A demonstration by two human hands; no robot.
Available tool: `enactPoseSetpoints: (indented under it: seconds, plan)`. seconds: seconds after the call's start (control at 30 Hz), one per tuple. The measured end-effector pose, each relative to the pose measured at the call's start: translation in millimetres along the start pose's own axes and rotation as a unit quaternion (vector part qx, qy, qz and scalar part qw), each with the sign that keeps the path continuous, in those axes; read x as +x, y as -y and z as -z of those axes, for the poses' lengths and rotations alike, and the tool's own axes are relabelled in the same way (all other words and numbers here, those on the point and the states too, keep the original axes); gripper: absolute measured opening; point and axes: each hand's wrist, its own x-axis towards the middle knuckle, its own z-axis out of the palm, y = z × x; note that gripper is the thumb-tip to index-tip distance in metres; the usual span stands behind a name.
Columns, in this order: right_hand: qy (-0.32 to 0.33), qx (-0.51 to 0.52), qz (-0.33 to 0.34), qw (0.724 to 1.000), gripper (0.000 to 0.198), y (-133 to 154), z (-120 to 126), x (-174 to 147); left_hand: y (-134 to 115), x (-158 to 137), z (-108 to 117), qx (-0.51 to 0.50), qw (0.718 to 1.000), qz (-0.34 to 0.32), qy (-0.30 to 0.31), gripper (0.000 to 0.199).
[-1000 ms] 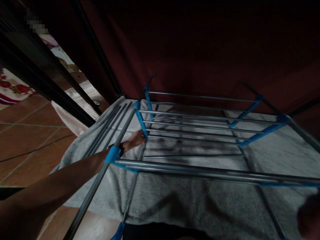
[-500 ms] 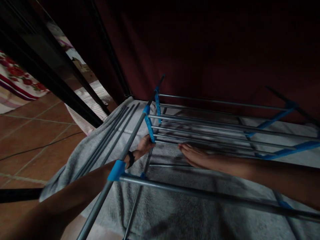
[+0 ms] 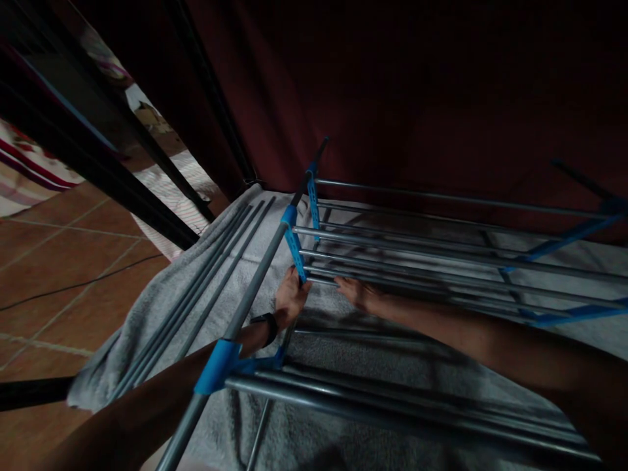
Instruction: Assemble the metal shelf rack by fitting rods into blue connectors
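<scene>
A rack of grey metal tubes joined by blue plastic brackets lies on a grey towel (image 3: 333, 311). My left hand (image 3: 291, 297), with a dark band on its wrist, is closed around the lower end of a slotted blue bracket (image 3: 294, 250). Just to its right, my right hand (image 3: 357, 293) has its fingers curled onto a thin metal tube (image 3: 321, 281) that runs into that bracket. Part of the tube is hidden behind the hand and forearm. Nearer to me, a blue corner joint (image 3: 216, 367) sits on a thicker side pole (image 3: 260, 278).
Several loose tubes (image 3: 216, 294) lie on the towel to the left. Behind the rack hangs a dark red curtain (image 3: 417, 98). Black metal posts (image 3: 161, 219) stand at the left, over a tiled floor (image 3: 63, 275) crossed by a thin cable (image 3: 83, 284).
My right hand, flat with fingers stretched before, has moved slightly left and curled onto the tube. My left hand stays at the bracket. The rack's near part appears lower and shifted in view.
</scene>
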Motion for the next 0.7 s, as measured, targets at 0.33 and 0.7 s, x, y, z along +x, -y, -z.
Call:
enactPoseSetpoints:
  seconds: [0.33, 0.7]
  plan:
    - [0.021, -0.014, -0.009, 1.000, 0.027, 0.0, 2.8, -2.0, 1.4, -3.4, -8.9, 0.007, 1.000, -0.006, -0.028, 0.025]
    - [0.048, 0.013, -0.018, 0.999, 0.038, 6.0, 8.6, 2.1, 0.9, -3.2, -8.2, 0.017, 0.999, -0.019, -0.030, 0.026]
